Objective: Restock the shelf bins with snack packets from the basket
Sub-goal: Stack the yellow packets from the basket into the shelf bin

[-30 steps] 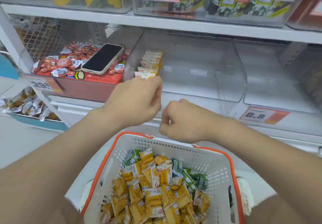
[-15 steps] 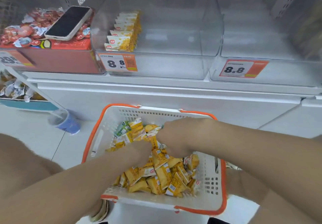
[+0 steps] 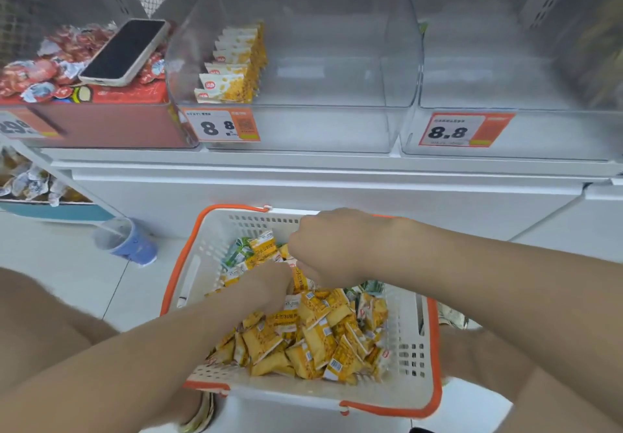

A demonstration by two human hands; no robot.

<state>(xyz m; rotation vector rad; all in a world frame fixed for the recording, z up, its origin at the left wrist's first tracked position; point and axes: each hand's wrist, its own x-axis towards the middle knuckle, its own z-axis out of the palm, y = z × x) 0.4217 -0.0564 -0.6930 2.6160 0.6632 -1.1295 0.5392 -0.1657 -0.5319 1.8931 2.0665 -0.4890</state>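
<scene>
Left grip (image 3: 266, 286) and right grip (image 3: 323, 247) dig among yellow snack packets (image 3: 313, 341); their hold is hidden. Clear plastic shelf bin (image 3: 320, 125) lies far, slightly left.

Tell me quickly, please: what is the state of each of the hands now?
Left hand: fingers buried in the snack packets; cannot be told.
Right hand: fingers curled down onto them; whether it grips one cannot be told.

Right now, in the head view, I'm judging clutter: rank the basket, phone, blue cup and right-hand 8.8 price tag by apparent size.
1. basket
2. phone
3. blue cup and 8.8 price tag: these look about alike, so I won't rank them.
</scene>
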